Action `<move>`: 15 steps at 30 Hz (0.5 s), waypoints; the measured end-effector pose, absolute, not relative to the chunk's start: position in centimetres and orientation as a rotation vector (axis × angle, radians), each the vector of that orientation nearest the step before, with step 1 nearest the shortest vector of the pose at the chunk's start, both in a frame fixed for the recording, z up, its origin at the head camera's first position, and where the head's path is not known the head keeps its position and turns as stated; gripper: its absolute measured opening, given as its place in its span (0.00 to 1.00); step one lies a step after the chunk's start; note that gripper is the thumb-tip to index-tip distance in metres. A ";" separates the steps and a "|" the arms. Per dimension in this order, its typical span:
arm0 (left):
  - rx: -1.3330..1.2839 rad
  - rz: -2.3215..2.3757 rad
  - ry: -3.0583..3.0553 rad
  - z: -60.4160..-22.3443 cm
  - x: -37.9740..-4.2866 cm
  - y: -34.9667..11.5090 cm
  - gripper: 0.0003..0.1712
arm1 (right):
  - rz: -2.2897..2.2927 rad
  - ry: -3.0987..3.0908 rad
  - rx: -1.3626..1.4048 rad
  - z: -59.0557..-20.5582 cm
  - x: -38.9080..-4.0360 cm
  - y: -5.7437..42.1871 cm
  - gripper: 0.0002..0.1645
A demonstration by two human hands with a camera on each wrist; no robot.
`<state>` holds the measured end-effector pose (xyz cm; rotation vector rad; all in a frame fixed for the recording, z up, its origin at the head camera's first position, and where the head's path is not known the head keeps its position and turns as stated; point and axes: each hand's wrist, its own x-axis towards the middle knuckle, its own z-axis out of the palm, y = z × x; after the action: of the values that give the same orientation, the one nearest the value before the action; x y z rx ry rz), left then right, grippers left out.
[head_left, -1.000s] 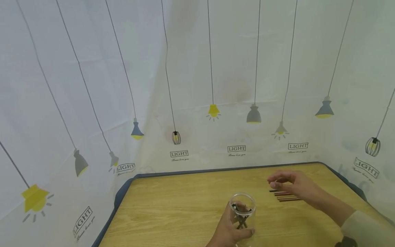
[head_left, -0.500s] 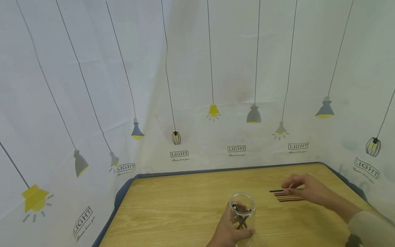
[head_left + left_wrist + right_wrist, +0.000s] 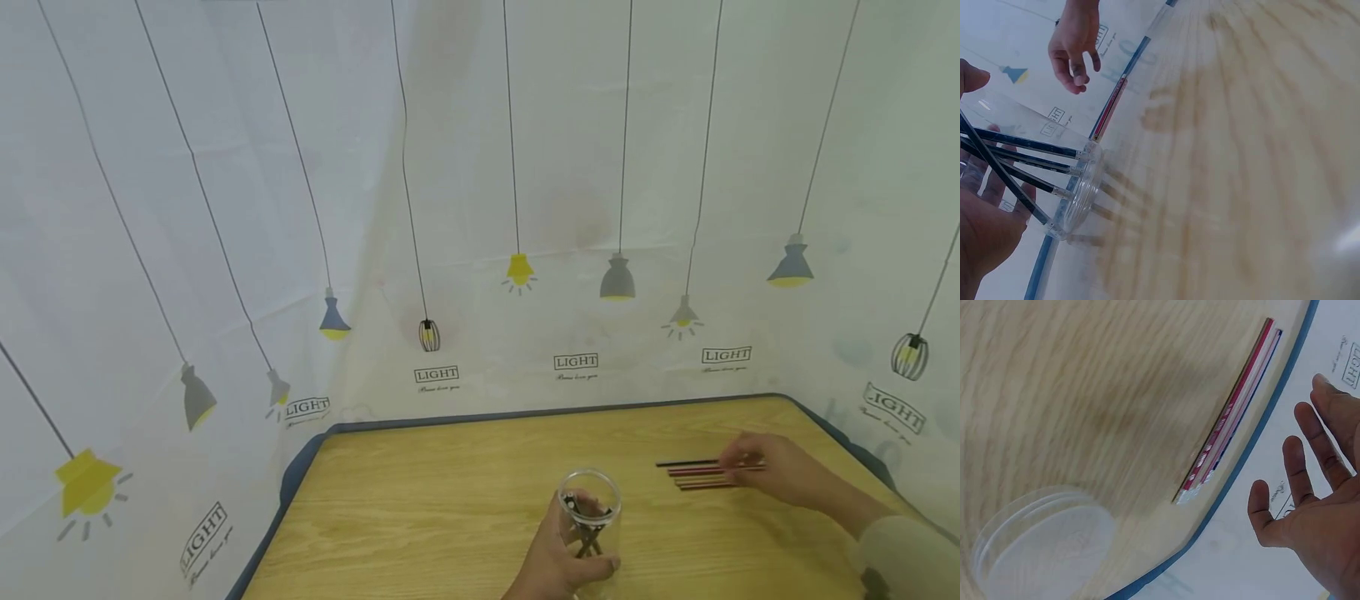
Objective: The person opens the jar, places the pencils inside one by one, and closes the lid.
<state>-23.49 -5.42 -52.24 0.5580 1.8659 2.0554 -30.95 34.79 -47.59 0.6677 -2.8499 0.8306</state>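
My left hand (image 3: 551,554) grips a clear cup (image 3: 590,472) round its side. Several black pencils (image 3: 1029,147) lean crosswise inside it, pale ends at the cup's base in the left wrist view. On the table's right side, several red and dark pencils (image 3: 693,473) lie side by side in a row. My right hand (image 3: 780,471) is over the right ends of that row and hides them in the head view. Its fingers (image 3: 1295,456) are spread and hold nothing in the right wrist view, where the row (image 3: 1229,419) lies apart from them.
The wood-grain table (image 3: 420,500) has a blue edge (image 3: 525,414) along its back and sides. A white curtain (image 3: 480,167) printed with hanging lamps rises behind it and on both sides.
My right hand has moved right and lower, from beyond the left ends of the pencil row to its right ends. The left hand and cup stay in place.
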 end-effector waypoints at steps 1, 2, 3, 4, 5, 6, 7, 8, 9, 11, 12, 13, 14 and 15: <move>0.555 2.054 1.867 -52.2 -23.5 -5.4 0.37 | 0.808 -2.854 0.662 -47.8 -31.0 35.0 0.07; 0.551 2.053 1.868 -52.2 -23.4 -5.4 0.37 | 0.784 -2.856 0.664 -47.9 -31.1 35.2 0.07; 0.546 2.052 1.870 -52.1 -23.4 -5.4 0.37 | 0.764 -2.863 0.648 -48.0 -31.1 35.4 0.07; 0.542 2.051 1.871 -52.1 -23.4 -5.4 0.37 | 0.736 -2.870 0.639 -48.2 -31.2 35.6 0.06; 0.540 2.049 1.874 -52.1 -23.4 -5.4 0.37 | 0.723 -2.881 0.621 -48.3 -31.2 35.8 0.05; 0.539 2.049 1.876 -52.0 -23.4 -5.4 0.37 | 0.704 -2.889 0.612 -48.5 -31.3 36.0 0.05; 0.536 2.048 1.879 -52.0 -23.4 -5.4 0.36 | 0.680 -2.891 0.610 -48.7 -31.3 36.1 0.05; 0.534 2.048 1.879 -52.0 -23.4 -5.4 0.36 | 0.657 -2.892 0.609 -48.8 -31.4 36.3 0.05; 0.535 2.047 1.880 -52.0 -23.5 -5.4 0.36 | 0.636 -2.892 0.607 -49.0 -31.4 36.5 0.06; 0.531 2.049 1.879 -52.1 -23.5 -5.3 0.36 | 0.594 -2.887 0.623 -49.5 -31.6 37.0 0.06; 0.528 2.052 1.876 -52.1 -23.5 -5.3 0.36 | 0.578 -2.883 0.638 -49.8 -31.6 37.2 0.06; 0.524 2.053 1.873 -52.2 -23.4 -5.3 0.36 | 0.565 -2.886 0.638 -49.9 -31.7 37.4 0.07; 0.522 2.055 1.871 -52.2 -23.4 -5.3 0.36 | 0.555 -2.899 0.618 -50.1 -31.7 37.6 0.06; 0.521 2.056 1.870 -52.2 -23.4 -5.3 0.37 | 0.548 -2.908 0.610 -50.3 -31.7 37.7 0.06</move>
<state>-23.41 -5.30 -52.16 0.5214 1.8701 2.0563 -31.69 37.70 -50.29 0.6101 -2.9082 0.5481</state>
